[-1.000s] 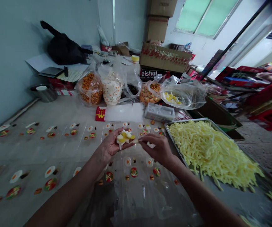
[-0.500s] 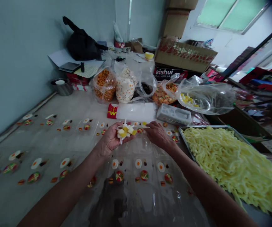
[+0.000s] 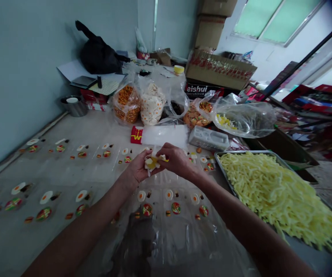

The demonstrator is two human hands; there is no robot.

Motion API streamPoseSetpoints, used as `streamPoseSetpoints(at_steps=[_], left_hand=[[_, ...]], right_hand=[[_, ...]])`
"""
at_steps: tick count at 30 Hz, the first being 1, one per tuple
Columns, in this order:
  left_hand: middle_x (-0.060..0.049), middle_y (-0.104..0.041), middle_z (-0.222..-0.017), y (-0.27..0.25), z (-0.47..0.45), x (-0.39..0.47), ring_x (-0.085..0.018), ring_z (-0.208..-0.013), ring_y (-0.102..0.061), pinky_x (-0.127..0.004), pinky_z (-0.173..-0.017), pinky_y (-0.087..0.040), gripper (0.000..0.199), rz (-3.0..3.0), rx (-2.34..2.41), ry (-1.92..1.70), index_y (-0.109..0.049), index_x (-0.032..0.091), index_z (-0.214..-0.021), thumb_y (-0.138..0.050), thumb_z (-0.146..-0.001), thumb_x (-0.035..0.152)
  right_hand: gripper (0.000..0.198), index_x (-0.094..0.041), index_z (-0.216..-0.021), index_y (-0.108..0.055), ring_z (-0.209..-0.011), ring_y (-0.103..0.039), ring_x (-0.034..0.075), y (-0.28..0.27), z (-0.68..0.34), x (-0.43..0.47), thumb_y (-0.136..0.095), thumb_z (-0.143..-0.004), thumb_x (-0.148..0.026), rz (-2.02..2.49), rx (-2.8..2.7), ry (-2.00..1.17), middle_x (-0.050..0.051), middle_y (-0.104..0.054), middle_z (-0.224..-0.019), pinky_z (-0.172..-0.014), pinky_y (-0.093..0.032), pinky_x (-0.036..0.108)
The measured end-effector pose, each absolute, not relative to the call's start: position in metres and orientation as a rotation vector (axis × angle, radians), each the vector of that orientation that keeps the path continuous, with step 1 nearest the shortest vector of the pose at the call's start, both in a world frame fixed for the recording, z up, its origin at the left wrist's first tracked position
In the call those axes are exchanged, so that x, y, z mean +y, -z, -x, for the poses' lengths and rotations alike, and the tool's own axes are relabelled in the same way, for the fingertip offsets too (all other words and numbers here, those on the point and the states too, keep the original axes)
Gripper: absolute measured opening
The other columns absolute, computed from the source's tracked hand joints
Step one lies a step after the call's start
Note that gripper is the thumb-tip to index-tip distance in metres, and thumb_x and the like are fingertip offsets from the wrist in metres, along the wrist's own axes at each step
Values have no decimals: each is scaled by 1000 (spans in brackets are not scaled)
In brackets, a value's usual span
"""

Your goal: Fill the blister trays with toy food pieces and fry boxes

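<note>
My left hand [image 3: 137,167] is cupped around a small heap of yellow-and-white pieces [image 3: 152,163] with white stick-like parts; their exact kind is hard to make out. Bent over the heap, my right hand [image 3: 176,158] has its fingertips pinched at the pieces. Both hands are above clear plastic sheeting laid in rows. On it lie small fried-egg pieces [image 3: 169,194], round red-and-green food pieces [image 3: 176,208], tiny burger-like pieces [image 3: 168,213] and dark bits. A yellow piece [image 3: 193,155] lies just right of my right hand.
A metal tray [image 3: 216,156] of pale yellow strands [image 3: 269,188] stands at right. Behind my hands are a white sleeve with a red end [image 3: 136,134], a grey moulded block [image 3: 208,138] and several plastic bags of small pieces [image 3: 127,104]. Cardboard boxes [image 3: 220,67] stand farther back.
My right hand has moved left, from the row of plastic to the heap in my left hand. A yellow piece now shows where it was. The view has shifted slightly.
</note>
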State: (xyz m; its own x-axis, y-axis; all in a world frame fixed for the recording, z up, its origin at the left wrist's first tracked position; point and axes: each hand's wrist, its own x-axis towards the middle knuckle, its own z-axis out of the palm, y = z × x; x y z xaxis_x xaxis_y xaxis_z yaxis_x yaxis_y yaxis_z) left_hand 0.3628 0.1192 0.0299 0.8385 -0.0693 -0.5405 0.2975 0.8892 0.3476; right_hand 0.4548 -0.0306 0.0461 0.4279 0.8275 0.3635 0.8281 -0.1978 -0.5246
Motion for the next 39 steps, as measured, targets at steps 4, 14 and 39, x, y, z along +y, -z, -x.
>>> streamPoseSetpoints(at_steps=[4,14,39], left_hand=[[-15,-74,-85,-29,-365,128,-26,-76,-76,-42,-69,-65,21,-409,598,142,-63,11,-104,-49,-94,21],[-22,-74,-101,-43,-345,199,-34,-88,-76,-46,-65,-66,38,-416,629,-65,-57,7,-128,-49,-95,23],[-18,-76,-89,-42,-338,180,-30,-80,-76,-45,-66,-65,29,-395,627,-37,-64,10,-115,-50,-93,23]], right_hand=[[7,-18,-78,-71,-58,-56,10,-41,-471,-32,-73,-72,-15,1903,-1093,-173,-2,-65,-72,-55,-40,21],[10,-20,-86,-74,-74,-69,19,15,-514,-14,-71,-87,-29,1959,-1046,106,6,-77,-85,-69,-52,29],[30,-24,-110,-75,-99,-68,23,-4,-511,3,-64,-86,-9,2329,-1425,-212,4,-77,-106,-90,-51,36]])
